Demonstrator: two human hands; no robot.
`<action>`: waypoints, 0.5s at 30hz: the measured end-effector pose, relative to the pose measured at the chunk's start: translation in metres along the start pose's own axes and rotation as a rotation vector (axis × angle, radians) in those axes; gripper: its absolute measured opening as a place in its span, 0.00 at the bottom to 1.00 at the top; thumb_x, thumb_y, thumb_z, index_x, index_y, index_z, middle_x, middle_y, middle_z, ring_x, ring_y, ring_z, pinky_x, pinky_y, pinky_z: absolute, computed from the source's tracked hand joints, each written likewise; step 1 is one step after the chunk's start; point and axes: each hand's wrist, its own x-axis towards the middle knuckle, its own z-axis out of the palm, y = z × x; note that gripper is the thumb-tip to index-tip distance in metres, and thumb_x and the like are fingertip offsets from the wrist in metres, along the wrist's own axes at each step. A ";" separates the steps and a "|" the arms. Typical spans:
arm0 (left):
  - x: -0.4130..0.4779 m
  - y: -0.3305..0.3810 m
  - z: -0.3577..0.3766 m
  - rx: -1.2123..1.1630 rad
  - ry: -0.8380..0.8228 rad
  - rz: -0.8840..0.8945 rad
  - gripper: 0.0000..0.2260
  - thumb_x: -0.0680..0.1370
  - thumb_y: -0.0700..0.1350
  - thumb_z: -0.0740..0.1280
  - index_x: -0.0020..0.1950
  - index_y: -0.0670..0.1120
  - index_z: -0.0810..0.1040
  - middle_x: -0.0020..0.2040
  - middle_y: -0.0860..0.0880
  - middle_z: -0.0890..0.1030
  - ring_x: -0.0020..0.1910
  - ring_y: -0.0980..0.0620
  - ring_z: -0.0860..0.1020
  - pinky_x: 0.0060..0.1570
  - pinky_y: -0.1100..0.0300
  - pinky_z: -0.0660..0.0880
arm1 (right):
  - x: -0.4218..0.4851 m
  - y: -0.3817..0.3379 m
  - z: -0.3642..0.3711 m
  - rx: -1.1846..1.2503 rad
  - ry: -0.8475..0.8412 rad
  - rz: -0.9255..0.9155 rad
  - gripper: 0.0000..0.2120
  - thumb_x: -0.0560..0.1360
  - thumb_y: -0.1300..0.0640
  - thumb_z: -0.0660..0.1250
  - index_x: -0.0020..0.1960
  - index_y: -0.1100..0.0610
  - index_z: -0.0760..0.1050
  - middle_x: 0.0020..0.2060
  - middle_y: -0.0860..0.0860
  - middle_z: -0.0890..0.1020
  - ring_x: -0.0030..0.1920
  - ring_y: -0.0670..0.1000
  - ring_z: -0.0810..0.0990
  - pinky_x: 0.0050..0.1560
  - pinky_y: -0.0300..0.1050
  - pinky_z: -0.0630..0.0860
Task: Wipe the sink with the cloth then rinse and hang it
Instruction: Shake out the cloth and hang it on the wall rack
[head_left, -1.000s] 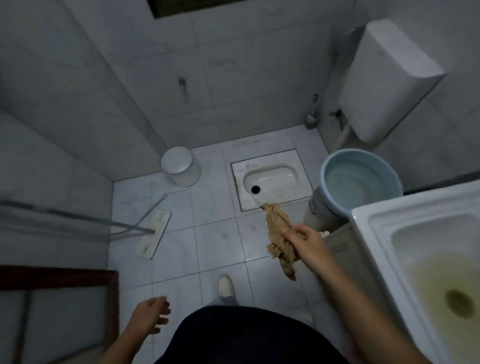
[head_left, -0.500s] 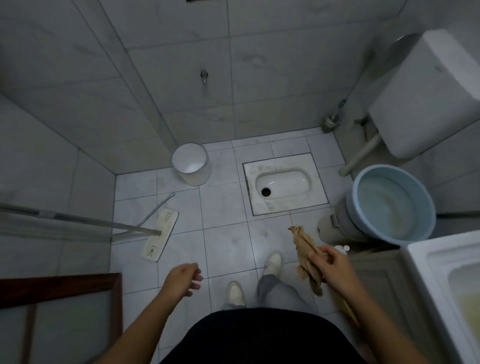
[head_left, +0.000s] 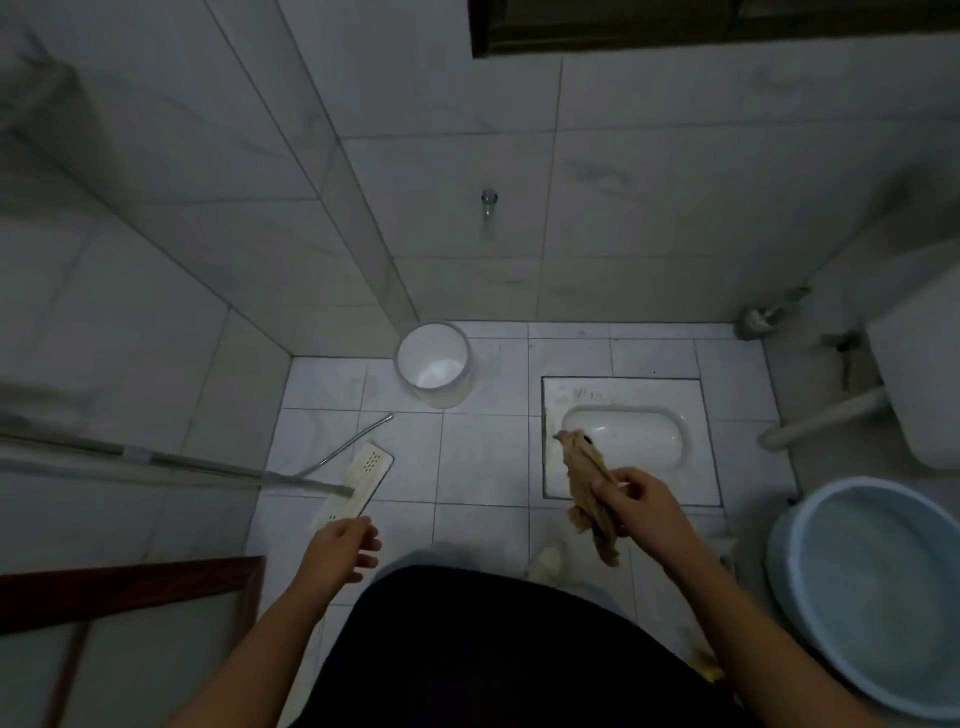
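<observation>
Cloth: tan fabric, matt, crumpled and rough-looking. Floor: white glazed tiles, glossy, dark grout lines. Wall: pale marbled tiles, smooth, dull sheen. Bin: white plastic, smooth. Squat pan: white ceramic, glossy glaze, grimy at the rim. Basin: pale blue plastic, matt. Mop pole: metal, satin. Mop head: off-white plastic, perforated. Tap: shiny metal. Cistern: white plastic, smooth. Frame: dark red-brown wood, low gloss.
</observation>
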 end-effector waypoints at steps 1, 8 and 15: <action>0.005 0.006 -0.003 -0.019 0.017 -0.017 0.14 0.82 0.46 0.62 0.51 0.37 0.81 0.48 0.37 0.85 0.40 0.42 0.81 0.38 0.56 0.75 | 0.013 -0.017 -0.002 -0.009 -0.017 -0.031 0.11 0.77 0.48 0.70 0.51 0.55 0.80 0.41 0.55 0.85 0.41 0.56 0.85 0.44 0.53 0.82; 0.064 0.076 0.001 -0.028 0.019 -0.050 0.12 0.81 0.45 0.63 0.48 0.38 0.81 0.47 0.37 0.85 0.38 0.43 0.81 0.38 0.57 0.74 | 0.094 -0.084 -0.019 0.011 -0.013 -0.097 0.11 0.77 0.49 0.69 0.52 0.56 0.80 0.41 0.57 0.85 0.42 0.57 0.85 0.46 0.57 0.83; 0.156 0.227 0.048 0.195 -0.203 0.046 0.13 0.83 0.46 0.61 0.50 0.38 0.79 0.45 0.39 0.83 0.39 0.43 0.79 0.38 0.57 0.72 | 0.128 -0.060 -0.049 0.125 0.228 0.180 0.11 0.74 0.46 0.72 0.47 0.53 0.81 0.37 0.55 0.86 0.40 0.55 0.85 0.47 0.55 0.82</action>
